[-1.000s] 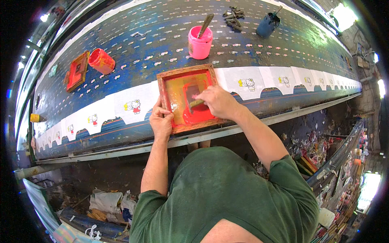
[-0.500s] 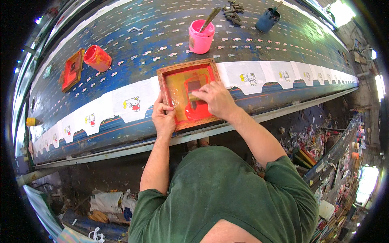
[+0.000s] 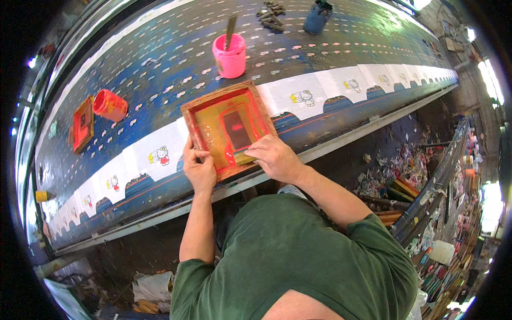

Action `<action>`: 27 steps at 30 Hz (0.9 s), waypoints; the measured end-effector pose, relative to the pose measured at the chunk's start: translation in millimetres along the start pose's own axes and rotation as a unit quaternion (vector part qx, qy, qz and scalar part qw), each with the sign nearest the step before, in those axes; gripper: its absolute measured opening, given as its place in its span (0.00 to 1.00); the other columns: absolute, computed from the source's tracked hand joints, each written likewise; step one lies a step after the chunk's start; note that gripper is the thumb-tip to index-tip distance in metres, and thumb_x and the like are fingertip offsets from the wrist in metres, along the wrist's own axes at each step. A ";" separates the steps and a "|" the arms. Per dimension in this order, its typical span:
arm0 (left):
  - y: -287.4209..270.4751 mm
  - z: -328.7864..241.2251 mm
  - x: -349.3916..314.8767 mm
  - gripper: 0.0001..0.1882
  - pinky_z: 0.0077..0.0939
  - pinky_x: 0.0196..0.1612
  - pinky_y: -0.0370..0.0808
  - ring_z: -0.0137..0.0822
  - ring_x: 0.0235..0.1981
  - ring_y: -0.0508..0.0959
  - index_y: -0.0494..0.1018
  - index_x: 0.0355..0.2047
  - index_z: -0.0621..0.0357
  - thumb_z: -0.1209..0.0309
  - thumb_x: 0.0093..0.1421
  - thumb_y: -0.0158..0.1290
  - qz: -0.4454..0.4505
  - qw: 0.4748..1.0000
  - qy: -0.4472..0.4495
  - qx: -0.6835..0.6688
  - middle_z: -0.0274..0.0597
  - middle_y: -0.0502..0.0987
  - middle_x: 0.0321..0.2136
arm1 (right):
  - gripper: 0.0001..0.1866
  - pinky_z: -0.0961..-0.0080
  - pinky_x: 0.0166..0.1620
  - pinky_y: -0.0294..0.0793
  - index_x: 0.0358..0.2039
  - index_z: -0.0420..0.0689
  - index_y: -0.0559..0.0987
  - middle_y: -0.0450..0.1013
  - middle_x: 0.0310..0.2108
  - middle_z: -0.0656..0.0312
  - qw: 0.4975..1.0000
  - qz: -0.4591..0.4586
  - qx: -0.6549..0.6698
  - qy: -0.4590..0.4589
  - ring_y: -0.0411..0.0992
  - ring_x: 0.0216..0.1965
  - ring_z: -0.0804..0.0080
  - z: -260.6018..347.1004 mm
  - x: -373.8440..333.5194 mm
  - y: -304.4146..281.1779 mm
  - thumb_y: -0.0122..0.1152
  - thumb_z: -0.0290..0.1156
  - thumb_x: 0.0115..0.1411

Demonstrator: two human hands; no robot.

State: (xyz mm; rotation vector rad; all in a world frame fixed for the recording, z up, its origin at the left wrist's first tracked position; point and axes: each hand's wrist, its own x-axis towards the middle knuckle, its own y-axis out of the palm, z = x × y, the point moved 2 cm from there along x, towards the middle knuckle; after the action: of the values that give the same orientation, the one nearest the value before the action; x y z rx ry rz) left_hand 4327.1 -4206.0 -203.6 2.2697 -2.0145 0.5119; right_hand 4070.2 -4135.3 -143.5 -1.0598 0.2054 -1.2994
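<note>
A wooden-framed printing screen [image 3: 218,94] lies over the row of white fabric pieces [image 3: 137,156] along the table's near edge. Its mesh is yellowish, with a dark window edged in red ink. My left hand [image 3: 200,169] is closed round the frame's left side near its lower corner, thumb on top. In my right hand [image 3: 278,159] is a small squeegee [image 3: 243,158], held at the near end inside the frame, below the dark window. Pieces to the left carry a cartoon figure with red clothing; on those to the right the figure shows no red. The fabric under the screen is hidden.
Beyond the screen stands a pink pot [image 3: 230,60] with a stick in it. A blue pot [image 3: 318,18] and a dark heap of small pieces [image 3: 271,16] are farther back. At left, a red pot [image 3: 110,105] leans beside another red-stained frame [image 3: 82,125]. A metal rail [image 3: 341,143] edges the table.
My right hand has drawn the squeegee toward me, from the screen's middle to its near end, uncovering the dark window. My left hand still grips the frame. The view has shifted.
</note>
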 end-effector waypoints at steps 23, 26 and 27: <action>252.2 -28.4 -37.1 0.13 0.42 0.77 0.67 0.50 0.79 0.70 0.75 0.30 0.59 0.93 0.57 0.58 -0.007 0.995 -0.054 -0.089 0.61 0.67 0.79 | 0.20 0.57 0.59 0.83 0.48 0.41 0.88 0.84 0.49 0.56 0.995 -0.085 0.044 0.021 0.82 0.54 0.52 -172.8 -116.4 -171.5 0.70 0.12 0.55; 260.6 -33.6 -37.0 0.13 0.43 0.79 0.66 0.50 0.79 0.69 0.75 0.30 0.59 0.93 0.56 0.58 -0.005 0.990 -0.069 -0.126 0.61 0.68 0.79 | 0.19 0.56 0.59 0.84 0.49 0.42 0.87 0.83 0.50 0.56 0.995 -0.075 0.061 0.013 0.81 0.54 0.51 -182.1 -119.4 -177.4 0.70 0.14 0.57; 260.3 -34.1 -36.8 0.14 0.43 0.79 0.66 0.50 0.79 0.69 0.75 0.30 0.59 0.94 0.56 0.58 -0.002 0.989 -0.070 -0.132 0.61 0.68 0.78 | 0.19 0.56 0.59 0.84 0.50 0.42 0.87 0.83 0.50 0.56 0.995 -0.073 0.067 0.011 0.81 0.54 0.51 -183.7 -119.0 -178.5 0.71 0.15 0.57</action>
State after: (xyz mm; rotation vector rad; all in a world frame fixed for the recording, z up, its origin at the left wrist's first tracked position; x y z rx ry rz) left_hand 4063.1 -4198.9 -226.4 2.2020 -1.9982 0.0769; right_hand 3789.5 -4111.3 -163.3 -0.9602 0.0573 -1.4362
